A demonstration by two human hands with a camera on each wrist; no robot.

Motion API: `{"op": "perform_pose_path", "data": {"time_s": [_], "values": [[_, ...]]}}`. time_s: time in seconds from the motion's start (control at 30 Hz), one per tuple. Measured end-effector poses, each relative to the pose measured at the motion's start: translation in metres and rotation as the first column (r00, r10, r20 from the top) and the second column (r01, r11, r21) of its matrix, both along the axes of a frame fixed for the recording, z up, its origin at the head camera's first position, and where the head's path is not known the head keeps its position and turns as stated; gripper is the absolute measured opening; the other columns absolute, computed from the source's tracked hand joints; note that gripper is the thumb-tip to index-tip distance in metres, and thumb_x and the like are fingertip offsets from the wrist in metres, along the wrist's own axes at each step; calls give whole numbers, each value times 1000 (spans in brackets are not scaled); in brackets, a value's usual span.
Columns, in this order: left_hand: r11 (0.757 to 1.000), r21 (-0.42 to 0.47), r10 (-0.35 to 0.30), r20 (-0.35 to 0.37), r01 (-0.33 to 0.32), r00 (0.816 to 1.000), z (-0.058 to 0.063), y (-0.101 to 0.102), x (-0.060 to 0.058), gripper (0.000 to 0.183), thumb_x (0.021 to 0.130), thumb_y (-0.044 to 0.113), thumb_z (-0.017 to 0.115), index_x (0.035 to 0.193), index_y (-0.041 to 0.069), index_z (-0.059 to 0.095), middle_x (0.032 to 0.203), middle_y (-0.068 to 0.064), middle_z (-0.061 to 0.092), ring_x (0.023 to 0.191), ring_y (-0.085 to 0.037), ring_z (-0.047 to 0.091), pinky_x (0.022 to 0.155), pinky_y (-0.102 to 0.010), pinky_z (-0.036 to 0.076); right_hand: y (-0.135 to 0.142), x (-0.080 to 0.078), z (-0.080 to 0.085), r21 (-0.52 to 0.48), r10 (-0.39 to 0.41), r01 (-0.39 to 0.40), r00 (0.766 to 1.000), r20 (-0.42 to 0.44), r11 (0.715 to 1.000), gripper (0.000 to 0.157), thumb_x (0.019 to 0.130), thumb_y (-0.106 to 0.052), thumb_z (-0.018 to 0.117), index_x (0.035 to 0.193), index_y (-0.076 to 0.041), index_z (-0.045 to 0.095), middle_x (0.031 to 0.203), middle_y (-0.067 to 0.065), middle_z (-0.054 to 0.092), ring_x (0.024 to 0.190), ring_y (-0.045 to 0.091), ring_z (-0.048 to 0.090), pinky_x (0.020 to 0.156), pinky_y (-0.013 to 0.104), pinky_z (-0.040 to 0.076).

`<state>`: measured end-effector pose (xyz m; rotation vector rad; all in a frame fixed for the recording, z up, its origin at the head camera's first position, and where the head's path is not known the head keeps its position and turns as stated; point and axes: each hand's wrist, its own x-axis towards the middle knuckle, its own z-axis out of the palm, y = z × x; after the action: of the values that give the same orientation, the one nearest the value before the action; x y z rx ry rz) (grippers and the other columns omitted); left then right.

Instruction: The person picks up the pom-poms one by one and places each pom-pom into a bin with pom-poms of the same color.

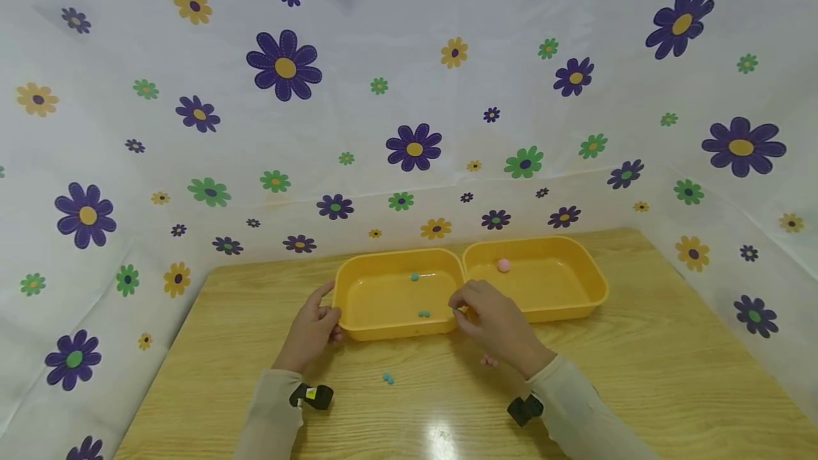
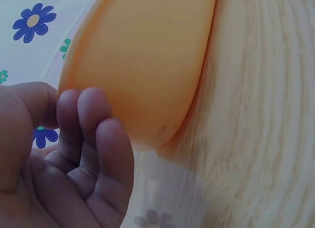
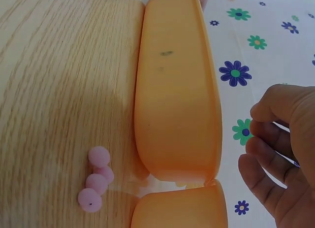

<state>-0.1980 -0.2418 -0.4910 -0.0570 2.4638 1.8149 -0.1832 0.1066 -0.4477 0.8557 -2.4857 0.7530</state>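
Observation:
My left hand (image 1: pixel 313 329) grips the left end of a yellow tray (image 1: pixel 399 332), fingers against its outer wall (image 2: pixel 147 65). Inside that tray lie a blue ball (image 1: pixel 414 277) at the back and two small blue balls (image 1: pixel 424 314) touching near the front. My right hand (image 1: pixel 495 318) is over the front corner where this tray meets a second yellow tray (image 1: pixel 565 312). Its thumb and index finger pinch together, with a speck of blue at the tips in the head view; the right wrist view hides it. A pink ball (image 1: pixel 504 265) sits in the second tray.
Two small blue balls (image 1: pixel 388 378) lie on the wooden table (image 1: pixel 358 410) in front of the left tray. Several pink balls (image 3: pixel 96 182) lie clustered on the table below my right hand. A white flowered cloth (image 1: pixel 358 112) rises behind the trays and at both sides.

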Motion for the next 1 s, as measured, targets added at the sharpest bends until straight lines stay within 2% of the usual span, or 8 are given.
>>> {"op": "perform_pose_path", "data": {"time_s": [0.4, 0.63, 0.83, 1.0], "values": [[1000, 0, -5, 1, 5, 1000, 0, -1, 1, 59, 105, 9, 52, 160, 18, 33, 78, -9, 61, 65, -20, 60, 60, -28, 54, 0, 2, 0, 15, -11, 11, 999, 32, 1000, 14, 89, -6, 78, 97, -16, 70, 95, -7, 67, 82, 9, 55, 70, 24, 54], [1000, -11, 4, 6, -4, 1000, 2, 0, 3, 58, 105, 9, 51, 160, 19, 33, 78, -10, 61, 66, -19, 60, 61, -28, 54, -2, -3, 1, 6, 6, -6, 1000, 4, 1000, 15, 88, -6, 78, 98, -14, 70, 96, -5, 68, 83, 9, 58, 72, 25, 55], [1000, -14, 6, 14, -5, 1000, 4, 1, 4, 58, 105, 9, 51, 159, 20, 33, 79, -10, 61, 66, -19, 60, 61, -28, 53, -6, -10, 10, 11, 20, -20, 1000, -21, 1000, 15, 88, -6, 78, 97, -14, 68, 95, -3, 69, 85, 13, 63, 73, 27, 56], [1000, -9, 5, 9, -5, 1000, 2, 1, 2, 58, 105, 9, 52, 159, 20, 34, 79, -10, 62, 65, -19, 60, 61, -28, 54, -12, -22, 24, 41, 38, -37, 999, -20, 998, 12, 89, -6, 77, 96, -13, 68, 94, -2, 68, 87, 16, 64, 78, 30, 58]]}}
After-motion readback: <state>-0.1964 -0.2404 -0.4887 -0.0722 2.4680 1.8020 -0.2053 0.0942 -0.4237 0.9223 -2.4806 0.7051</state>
